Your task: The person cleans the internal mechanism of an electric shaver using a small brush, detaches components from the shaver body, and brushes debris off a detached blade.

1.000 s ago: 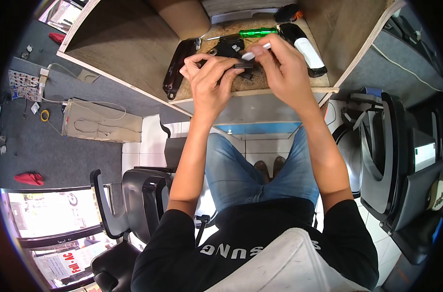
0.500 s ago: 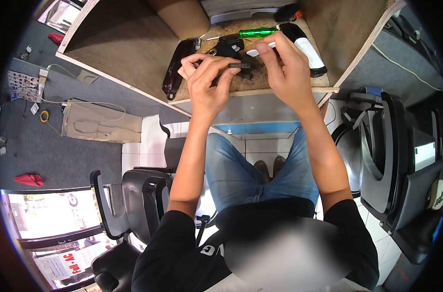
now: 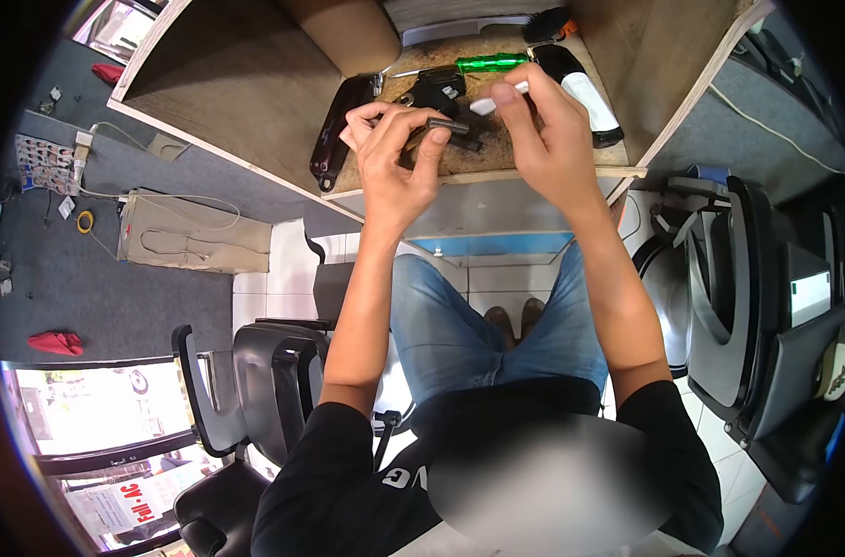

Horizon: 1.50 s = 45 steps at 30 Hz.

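My left hand (image 3: 396, 153) pinches a small dark bar-shaped piece (image 3: 448, 124) between thumb and fingers; its exact kind is too small to tell. My right hand (image 3: 554, 135) is closed around a slim white stick-like tool (image 3: 484, 106), whose pale tip points toward the dark piece, slightly apart from it. Below both hands, dark loose bits lie on the worn board (image 3: 497, 158). Behind them are a screwdriver (image 3: 490, 63) with a green handle and a black device (image 3: 436, 91). A dark hair clipper (image 3: 342, 130) lies left, a black-and-white clipper (image 3: 590, 104) right.
Wooden side walls (image 3: 227, 84) enclose the board, with a raised front edge (image 3: 497, 176). A black brush (image 3: 545, 25) lies at the back right. Black chairs (image 3: 279, 381) stand on the left and right. A cardboard box (image 3: 195, 232) and cables are further left.
The dark piece in my left hand has tilted, its right end now lower. My right hand's white tool has shifted slightly, with its tip lower and angled differently.
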Available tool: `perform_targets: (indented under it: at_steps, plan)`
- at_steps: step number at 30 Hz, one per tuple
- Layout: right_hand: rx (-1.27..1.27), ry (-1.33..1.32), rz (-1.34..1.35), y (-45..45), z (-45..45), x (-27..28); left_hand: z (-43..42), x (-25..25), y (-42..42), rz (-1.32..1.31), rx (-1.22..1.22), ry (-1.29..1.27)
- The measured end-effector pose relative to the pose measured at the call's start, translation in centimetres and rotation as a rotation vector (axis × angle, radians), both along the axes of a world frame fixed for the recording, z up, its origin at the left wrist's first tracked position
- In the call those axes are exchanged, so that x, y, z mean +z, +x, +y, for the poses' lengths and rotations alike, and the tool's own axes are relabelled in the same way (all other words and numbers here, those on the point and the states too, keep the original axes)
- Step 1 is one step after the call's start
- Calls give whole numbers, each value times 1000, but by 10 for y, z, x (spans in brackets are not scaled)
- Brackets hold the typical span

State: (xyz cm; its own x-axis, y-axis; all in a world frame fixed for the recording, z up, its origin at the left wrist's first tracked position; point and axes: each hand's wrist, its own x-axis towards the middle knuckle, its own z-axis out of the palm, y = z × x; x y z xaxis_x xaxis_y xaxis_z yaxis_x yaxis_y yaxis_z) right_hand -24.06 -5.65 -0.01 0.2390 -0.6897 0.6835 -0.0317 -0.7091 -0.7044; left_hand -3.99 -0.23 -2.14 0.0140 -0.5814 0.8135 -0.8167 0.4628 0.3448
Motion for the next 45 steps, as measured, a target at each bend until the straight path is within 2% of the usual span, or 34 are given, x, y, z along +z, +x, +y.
perform_targets:
  at_steps: [1, 4, 7, 10, 13, 16, 19, 22, 25, 28, 31, 34, 37, 40, 45]
  plan:
    - [44, 55, -19, 0, 2, 1, 1, 1, 0, -4, 17, 7]
    - [-94, -112, 37, 7, -6, -5, 0, 0, 2, -10, 5, -7]
    - [70, -43, -64, 3, -4, -6, 0, -2, 3, -1, 0, 4]
    - [14, -200, 2, 5, -9, -6, 2, 2, 0, -25, 9, -4]
    - [-12, -169, -68, 6, -10, -8, 1, 0, 0, -7, 8, 3]
    - [57, -148, -26, 6, -5, -7, 1, 1, 0, -21, -2, 0]
    - [-22, -105, -72, 7, -7, -5, 0, -1, 1, -34, 3, -4]
    - [77, -141, -58, 6, -4, -7, -1, -1, 1, -38, -20, -11]
    - [-64, -30, -7, 6, -6, -4, -1, 1, 1, -57, -39, 14]
    - [77, -50, -20, 1, -2, -4, 0, 0, 2, -58, -36, 5]
    - [-58, -49, 25, 5, -6, -6, 0, 0, 0, -100, -22, 4]
    - [81, -65, -29, 1, -3, -5, -1, -1, 2, -89, -18, 1]
    - [-34, -138, -32, 9, -9, -10, -1, -1, 1, -112, -13, -15]
    - [67, -83, -64, 4, -3, -7, -1, -2, 1, -108, -10, -19]
    - [49, -157, -35, 5, -7, -7, -2, -2, 1, -125, -10, -12]
